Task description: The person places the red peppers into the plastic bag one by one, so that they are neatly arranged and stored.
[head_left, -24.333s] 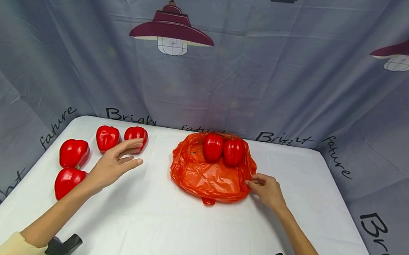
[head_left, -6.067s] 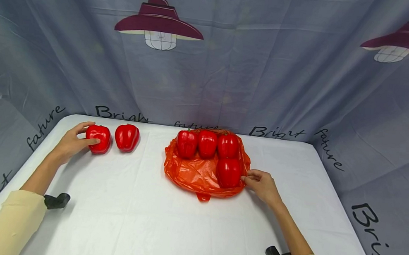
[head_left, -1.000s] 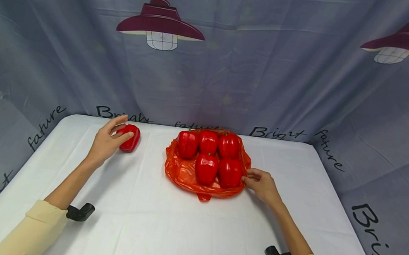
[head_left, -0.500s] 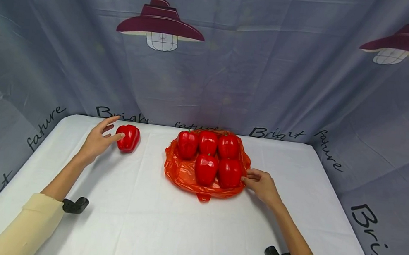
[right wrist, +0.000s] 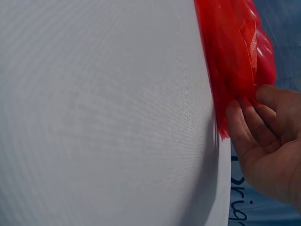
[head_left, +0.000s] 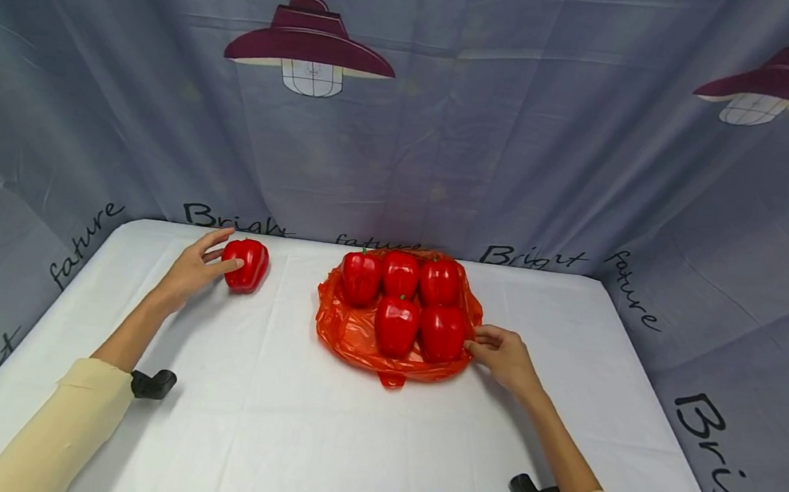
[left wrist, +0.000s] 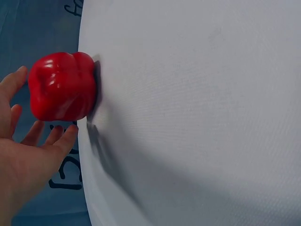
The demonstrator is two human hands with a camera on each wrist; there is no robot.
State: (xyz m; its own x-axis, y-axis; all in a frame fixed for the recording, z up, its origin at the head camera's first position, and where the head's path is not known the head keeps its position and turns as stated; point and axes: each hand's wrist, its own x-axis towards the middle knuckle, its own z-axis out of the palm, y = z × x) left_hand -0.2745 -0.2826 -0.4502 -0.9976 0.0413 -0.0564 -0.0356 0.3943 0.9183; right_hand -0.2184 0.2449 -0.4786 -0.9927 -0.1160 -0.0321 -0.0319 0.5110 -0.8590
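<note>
A single red bell pepper (head_left: 245, 266) stands on the white table at the left. My left hand (head_left: 193, 269) is spread beside it, thumb in front and fingers behind; in the left wrist view, gaps show between the fingers and the pepper (left wrist: 63, 87). Several more red bell peppers (head_left: 396, 327) sit in two rows in the mouth of an orange-red plastic bag (head_left: 356, 337). My right hand (head_left: 508, 361) pinches the bag's right edge. Seen from the right wrist, thumb and fingertips (right wrist: 233, 109) hold the thin plastic (right wrist: 230, 61).
The white table (head_left: 316, 446) has its far edge close behind the bag. A grey-blue curtain (head_left: 448, 147) printed with lamps and lettering surrounds it. Black wrist mounts (head_left: 152, 383) stick out from both forearms.
Since the oldest frame, several peppers at the left have become one, and the bag holds more. Over the last second my left hand shifted slightly left around the lone pepper; my right hand stayed.
</note>
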